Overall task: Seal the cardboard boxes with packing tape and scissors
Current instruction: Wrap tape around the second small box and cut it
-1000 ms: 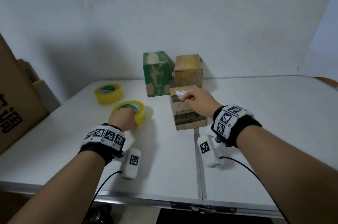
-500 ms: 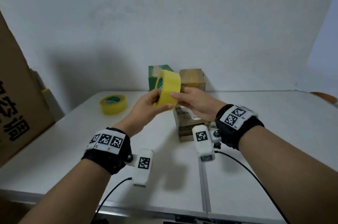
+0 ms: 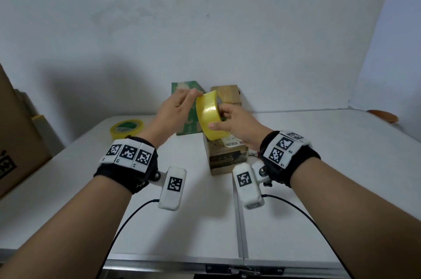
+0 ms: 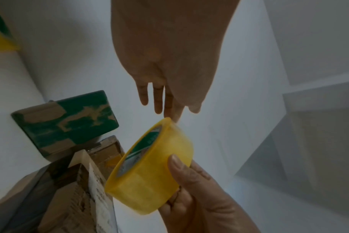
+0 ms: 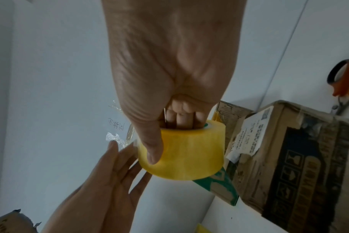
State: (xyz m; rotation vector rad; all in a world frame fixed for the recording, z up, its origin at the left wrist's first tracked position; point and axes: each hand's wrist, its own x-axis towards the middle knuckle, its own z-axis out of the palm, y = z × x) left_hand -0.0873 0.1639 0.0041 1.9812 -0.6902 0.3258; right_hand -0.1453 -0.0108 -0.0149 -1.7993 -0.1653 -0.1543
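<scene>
Your right hand (image 3: pixel 237 123) grips the tape roll (image 3: pixel 210 117) in the air above the near box (image 3: pixel 227 158), thumb on the outer face and fingers curled into the core. Your left hand (image 3: pixel 175 107) is relaxed, its straight fingertips (image 4: pixel 169 108) at the roll's upper edge, holding nothing. A green box (image 3: pixel 185 105) and a brown box (image 3: pixel 227 96) stand behind by the wall, a second roll (image 3: pixel 126 128) lies at your left on the table (image 3: pixel 319 164), and the scissors (image 5: pixel 343 83) lie beyond the near box.
</scene>
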